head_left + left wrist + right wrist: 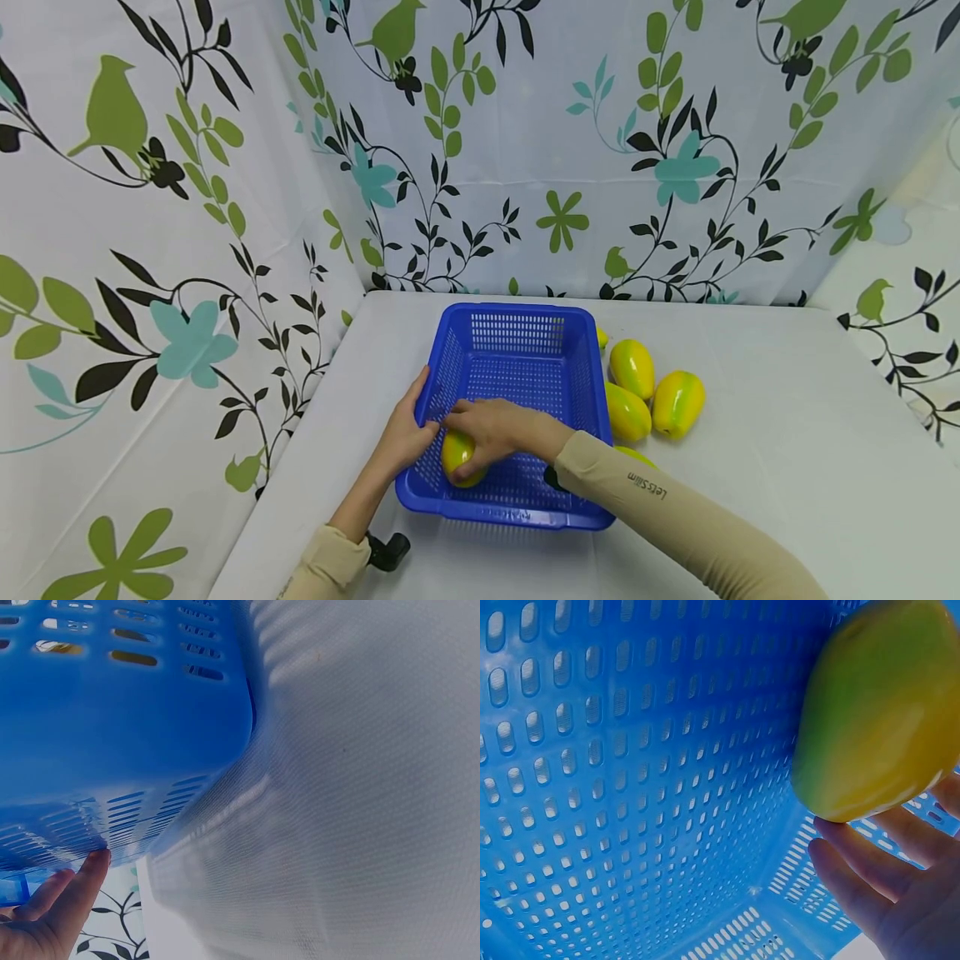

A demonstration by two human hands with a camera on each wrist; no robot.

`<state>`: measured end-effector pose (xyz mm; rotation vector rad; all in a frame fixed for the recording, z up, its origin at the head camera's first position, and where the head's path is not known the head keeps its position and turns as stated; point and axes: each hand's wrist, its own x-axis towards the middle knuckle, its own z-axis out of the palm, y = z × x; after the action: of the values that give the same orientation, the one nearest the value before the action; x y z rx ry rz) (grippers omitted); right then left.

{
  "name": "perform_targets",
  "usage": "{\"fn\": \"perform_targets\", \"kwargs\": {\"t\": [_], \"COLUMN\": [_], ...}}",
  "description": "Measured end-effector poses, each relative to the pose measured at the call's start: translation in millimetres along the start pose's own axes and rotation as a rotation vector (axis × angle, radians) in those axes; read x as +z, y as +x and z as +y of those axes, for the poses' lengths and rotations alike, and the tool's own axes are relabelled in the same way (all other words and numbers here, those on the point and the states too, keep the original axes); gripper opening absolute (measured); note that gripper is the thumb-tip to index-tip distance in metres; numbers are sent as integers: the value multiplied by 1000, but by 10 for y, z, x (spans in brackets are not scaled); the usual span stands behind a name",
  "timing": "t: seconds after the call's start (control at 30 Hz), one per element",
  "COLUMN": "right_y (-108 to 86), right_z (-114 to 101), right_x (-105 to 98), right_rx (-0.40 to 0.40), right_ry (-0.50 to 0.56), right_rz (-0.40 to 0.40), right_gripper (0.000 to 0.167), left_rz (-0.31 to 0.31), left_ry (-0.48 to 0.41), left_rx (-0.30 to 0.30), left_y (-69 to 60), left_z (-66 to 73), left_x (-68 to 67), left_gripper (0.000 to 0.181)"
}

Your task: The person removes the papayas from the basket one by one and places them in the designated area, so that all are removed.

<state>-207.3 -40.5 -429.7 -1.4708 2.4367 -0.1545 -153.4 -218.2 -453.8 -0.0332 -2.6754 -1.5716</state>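
Observation:
A blue plastic basket [516, 377] with slotted walls stands on the white table. My left hand [403, 435] grips its left rim, thumb at the top edge; in the left wrist view the fingers [81, 894] lie against the outer wall. Inside the basket, near the front left corner, my right hand [501, 429] holds a yellow-green mango [459, 457] from above. The right wrist view shows that mango [881, 712] close up, with fingers [855, 881] along its lower side. Part of the mango is hidden under the hand in the head view.
Several more yellow mangoes [678, 405] lie on the table just right of the basket, some partly hidden by its wall and the right sleeve. A printed curtain [480, 200] hangs behind and at both sides of the white table [787, 433].

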Motion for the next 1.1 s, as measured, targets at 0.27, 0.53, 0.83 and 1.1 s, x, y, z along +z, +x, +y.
{"fn": "perform_targets", "kwargs": {"t": [0.27, 0.53, 0.83, 1.1], "right_y": [-15, -90, -223, -406], "right_z": [11, 19, 1, 31], "right_x": [-48, -165, -267, -395], "right_rx": [12, 8, 0, 19], "right_ry": [-5, -18, -27, -32], "right_rz": [7, 40, 84, 150], "right_gripper": [74, 76, 76, 75], "left_rz": [-1, -4, -11, 3], "left_ry": [-2, 4, 2, 8], "left_rx": [19, 16, 7, -1], "left_y": [2, 8, 12, -3], "left_z": [-7, 8, 30, 17], "left_x": [1, -11, 1, -2], "left_gripper": [86, 85, 86, 86]}}
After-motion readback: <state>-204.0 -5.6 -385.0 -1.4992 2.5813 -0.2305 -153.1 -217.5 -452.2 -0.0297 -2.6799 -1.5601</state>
